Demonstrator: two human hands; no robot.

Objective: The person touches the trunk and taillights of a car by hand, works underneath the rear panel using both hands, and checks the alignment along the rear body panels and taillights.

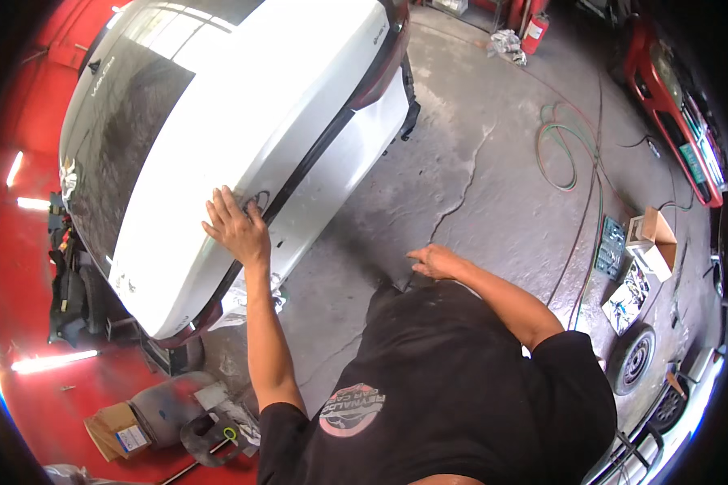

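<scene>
Head view: I have the glossy white metal trunk lid (243, 141) ahead-left, long axis slanting lower left to upper right. Bare left hand (241, 229), the nearer one, looks laid on it, fingers spread, grasping nothing, beside a dark oval emblem (261, 197). Bare right hand (437, 263): well apart, loosely half-curled, apparently empty.

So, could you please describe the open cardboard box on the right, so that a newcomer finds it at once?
Start at the white car under the left hand and cross the grey floor to the right. There, beside a flat teal case, is the cardboard box; its brown colour and open top set it apart.
</scene>
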